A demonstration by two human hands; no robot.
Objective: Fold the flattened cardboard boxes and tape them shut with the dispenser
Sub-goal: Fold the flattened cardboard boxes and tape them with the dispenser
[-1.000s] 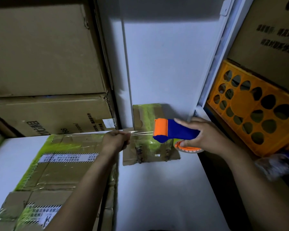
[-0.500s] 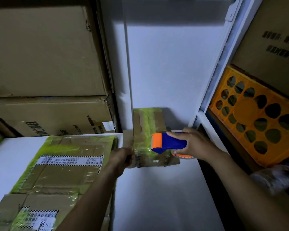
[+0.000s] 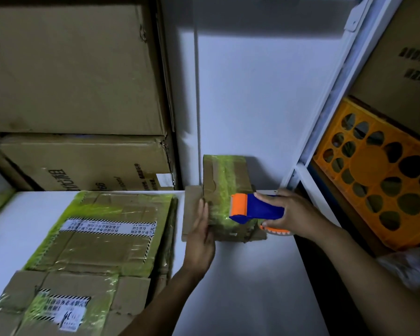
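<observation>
One box (image 3: 226,180) at 12 o'clock on the surface (image 3: 240,275) seems half taped: right hand (image 3: 286,214) grips the dispenser (image 3: 257,208) on it, flat left hand (image 3: 199,229) presses its side, while flattened boxes (image 3: 102,238) at 8 o'clock lie unfolded.

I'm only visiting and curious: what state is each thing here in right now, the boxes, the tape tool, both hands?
left hand: fingers straight, pressing a flap of the small box.
right hand: gripping the tape dispenser.
small box: folded up, upright on the table, streaked with greenish tape.
tape dispenser: orange end against the small box.
flattened boxes: stacked flat, not yet folded.
</observation>
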